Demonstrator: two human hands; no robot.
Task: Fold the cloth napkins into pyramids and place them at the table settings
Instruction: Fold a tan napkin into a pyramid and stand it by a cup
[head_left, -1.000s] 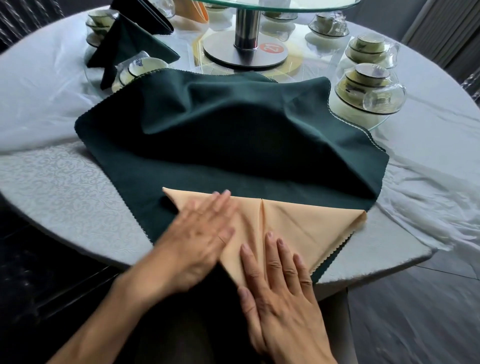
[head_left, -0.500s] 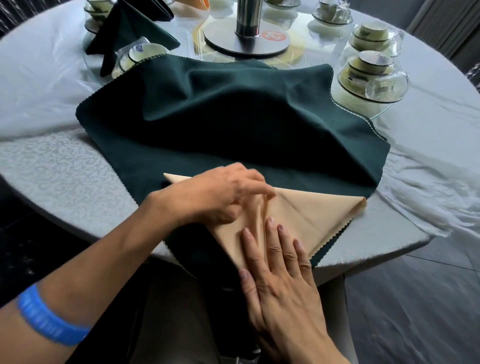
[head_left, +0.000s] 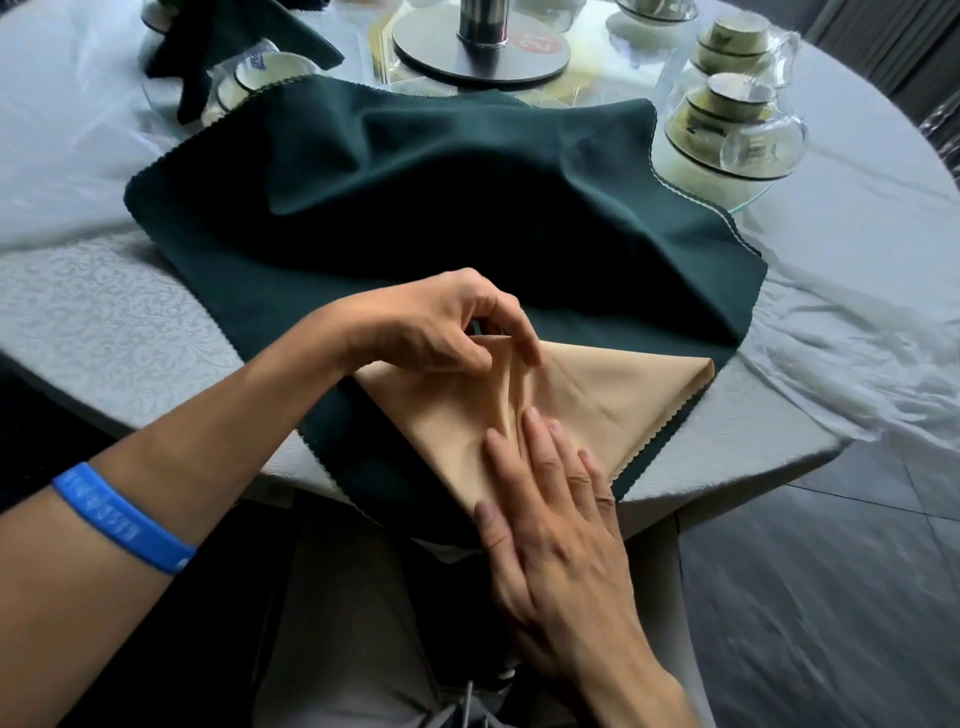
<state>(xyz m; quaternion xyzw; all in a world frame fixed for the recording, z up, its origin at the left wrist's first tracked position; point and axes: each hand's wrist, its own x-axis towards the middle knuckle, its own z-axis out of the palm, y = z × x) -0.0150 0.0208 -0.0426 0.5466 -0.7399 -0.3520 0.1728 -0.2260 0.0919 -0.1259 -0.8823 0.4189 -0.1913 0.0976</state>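
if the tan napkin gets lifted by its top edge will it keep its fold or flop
Probably flops: the tan napkin puckers softly where the left hand pinches it. It looks thin and light, and may slide on the green cloth unless the right hand keeps pressing.

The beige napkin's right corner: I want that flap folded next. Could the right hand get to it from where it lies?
Probably yes. The right hand presses flat on the beige napkin, and its right corner lies bare on the green cloth, with nothing between them.
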